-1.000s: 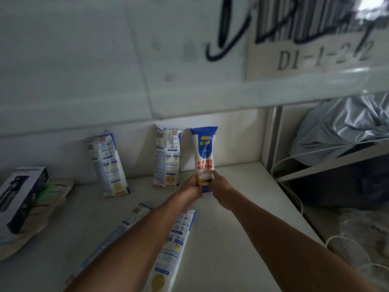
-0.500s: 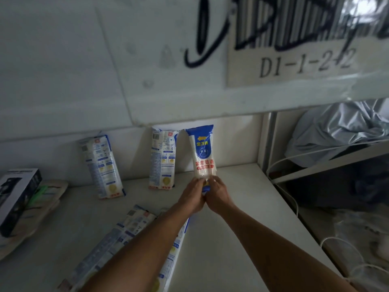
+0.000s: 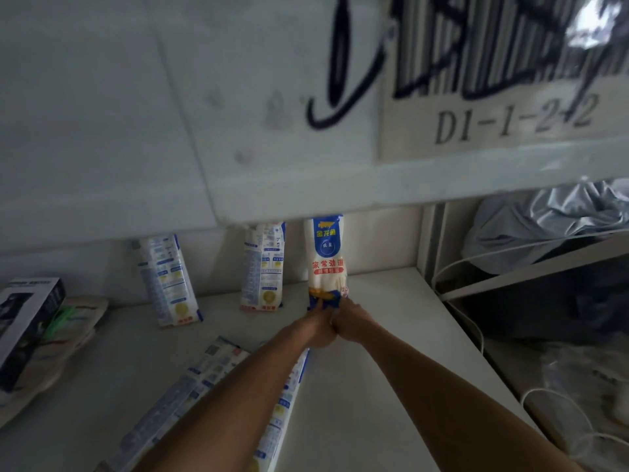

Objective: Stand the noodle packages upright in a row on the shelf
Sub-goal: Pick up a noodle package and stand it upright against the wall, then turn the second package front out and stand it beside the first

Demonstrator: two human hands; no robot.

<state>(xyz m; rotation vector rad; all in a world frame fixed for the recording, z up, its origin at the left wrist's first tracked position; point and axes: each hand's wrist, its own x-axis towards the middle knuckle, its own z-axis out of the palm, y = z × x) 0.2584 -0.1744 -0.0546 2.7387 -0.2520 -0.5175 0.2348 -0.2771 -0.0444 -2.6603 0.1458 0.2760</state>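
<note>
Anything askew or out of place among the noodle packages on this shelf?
Yes. The leftmost standing package leans sideways, out of line with the middle one and the one both hands steady. Two more packages lie flat under the forearms.

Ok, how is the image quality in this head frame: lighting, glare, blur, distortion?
Head view: dim, bluish light overall; glare washes out the barcode label at its upper right corner; the label and shelf edges bow from wide-angle distortion; the held noodle package is readable, while the flat packages under the forearms are soft and partly hidden.
</note>
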